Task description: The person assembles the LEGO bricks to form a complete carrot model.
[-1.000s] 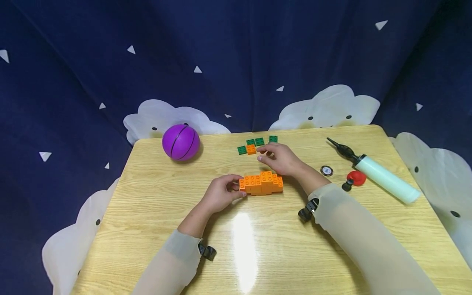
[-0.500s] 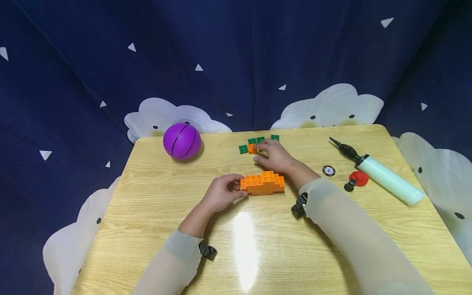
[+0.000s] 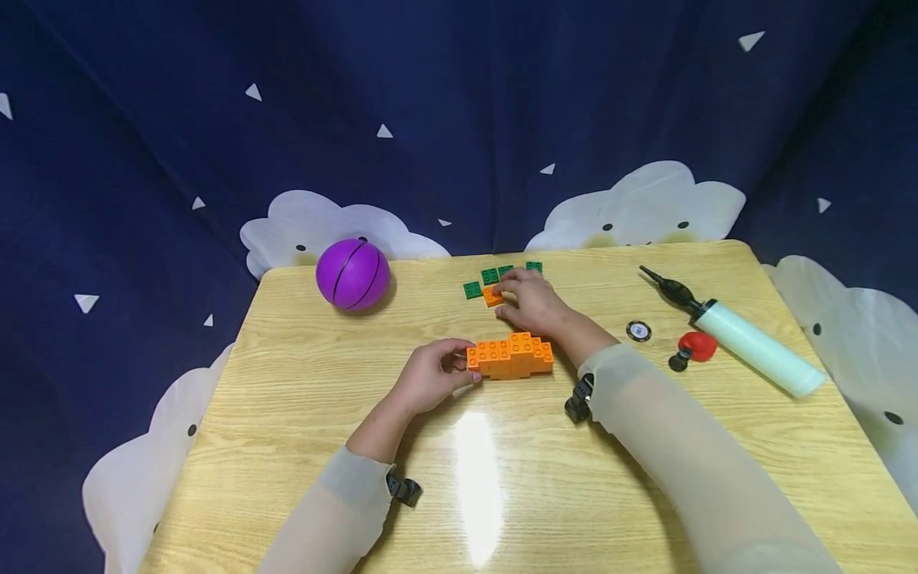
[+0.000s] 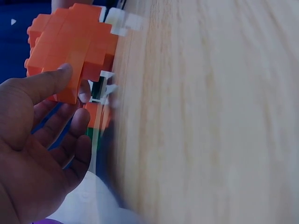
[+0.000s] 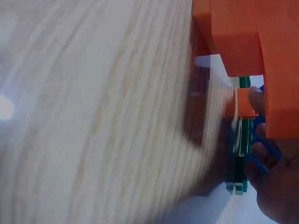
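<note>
My left hand (image 3: pixel 430 376) pinches the left end of an orange building-block assembly (image 3: pixel 511 357), stepped in shape, between thumb and fingers. The left wrist view shows the thumb on the near face of the assembly (image 4: pixel 70 51). Beyond it, my right hand (image 3: pixel 534 301) has its fingers bent over a small loose orange brick (image 3: pixel 491 296), the thumb close by its near side. Part of that brick is hidden by the fingers. Green bricks (image 3: pixel 472 290) lie around it. In the right wrist view the assembly (image 5: pixel 238 42) covers part of the right hand (image 5: pixel 280 182).
A purple ball (image 3: pixel 353 274) sits at the back left of the wooden table (image 3: pixel 301 446). To the right lie a poker chip (image 3: pixel 638 331), a red item (image 3: pixel 697 347) with a black knob (image 3: pixel 678 361), and a pale green hand pump (image 3: pixel 759 347). A dark curtain (image 3: pixel 459 119) hangs behind.
My right hand has moved left to the loose orange brick and its fingers have come over it. That brick has turned slightly and shifted toward me. The left hand stays put.
</note>
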The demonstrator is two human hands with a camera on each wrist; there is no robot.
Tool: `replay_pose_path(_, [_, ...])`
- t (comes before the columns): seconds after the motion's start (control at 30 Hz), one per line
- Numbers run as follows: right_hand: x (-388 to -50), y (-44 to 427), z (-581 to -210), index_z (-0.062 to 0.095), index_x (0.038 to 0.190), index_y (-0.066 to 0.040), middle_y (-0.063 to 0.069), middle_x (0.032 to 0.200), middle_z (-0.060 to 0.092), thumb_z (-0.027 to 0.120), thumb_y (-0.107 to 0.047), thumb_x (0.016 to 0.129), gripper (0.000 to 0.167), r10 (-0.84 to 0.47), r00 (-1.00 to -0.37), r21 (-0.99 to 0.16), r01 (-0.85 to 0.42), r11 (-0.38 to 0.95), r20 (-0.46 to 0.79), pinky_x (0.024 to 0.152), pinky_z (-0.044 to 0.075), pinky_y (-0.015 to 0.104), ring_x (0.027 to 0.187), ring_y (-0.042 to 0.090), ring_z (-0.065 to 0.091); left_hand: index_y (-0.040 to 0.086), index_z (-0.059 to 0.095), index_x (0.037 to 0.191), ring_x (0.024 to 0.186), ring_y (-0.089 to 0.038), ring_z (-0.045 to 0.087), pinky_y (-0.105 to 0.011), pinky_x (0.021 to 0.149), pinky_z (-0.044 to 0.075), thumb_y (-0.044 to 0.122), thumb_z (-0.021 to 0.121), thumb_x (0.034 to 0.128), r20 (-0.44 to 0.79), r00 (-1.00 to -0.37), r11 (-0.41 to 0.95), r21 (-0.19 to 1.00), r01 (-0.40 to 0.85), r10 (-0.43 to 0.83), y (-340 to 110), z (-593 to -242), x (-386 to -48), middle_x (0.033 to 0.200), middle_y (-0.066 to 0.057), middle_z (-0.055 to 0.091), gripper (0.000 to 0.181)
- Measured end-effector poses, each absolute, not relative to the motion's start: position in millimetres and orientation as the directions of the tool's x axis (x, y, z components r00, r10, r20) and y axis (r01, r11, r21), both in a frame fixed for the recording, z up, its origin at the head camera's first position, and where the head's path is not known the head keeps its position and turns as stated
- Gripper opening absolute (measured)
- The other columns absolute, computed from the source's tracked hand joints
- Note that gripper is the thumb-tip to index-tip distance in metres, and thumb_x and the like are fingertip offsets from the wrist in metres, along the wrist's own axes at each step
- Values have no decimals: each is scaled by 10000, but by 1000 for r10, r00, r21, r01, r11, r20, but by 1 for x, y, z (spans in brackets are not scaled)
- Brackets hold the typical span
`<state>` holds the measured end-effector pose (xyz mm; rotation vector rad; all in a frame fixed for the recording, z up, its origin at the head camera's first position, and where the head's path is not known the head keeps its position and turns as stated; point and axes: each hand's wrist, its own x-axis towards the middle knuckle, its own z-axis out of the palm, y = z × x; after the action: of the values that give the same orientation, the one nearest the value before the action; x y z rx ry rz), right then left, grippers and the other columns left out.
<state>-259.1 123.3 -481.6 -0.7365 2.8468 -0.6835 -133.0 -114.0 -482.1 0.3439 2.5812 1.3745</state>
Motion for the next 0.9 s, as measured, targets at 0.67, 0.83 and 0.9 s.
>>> replay_pose_path(0.67, [-247,133,-478,722,1153,-141,49,1203,714,787,-242,939,245,-464,-886,-489,-400,775,-11,1079,426,458,1154,286,554,180,720,1255,913,-155,643,-353,822,543,223,870,867,-81,-955,551,829,95,286,-114,-482,-134,1027,41,700,418])
replay_pose_path(0.83, [-243,137,-477,685,1318,-129,85,1337,664,769,-288,950,410,-456,-889,-488,-382,785,-37,1128,405,479,1256,302,541,187,719,1253,913,-158,640,-355,811,541,228,871,866,-80,-955,551,829,95,286,-114,-483,-134,1029,51,699,417])
replay_pose_path(0.9, [-242,139,-476,682,1347,-117,99,1357,652,761,-291,956,435,-458,-888,-484,-385,785,-36,1134,402,485,1281,312,537,190,721,1251,913,-156,639,-356,807,541,230,872,865,-82,-955,552,829,93,284,-114,-483,-134,1027,53,699,416])
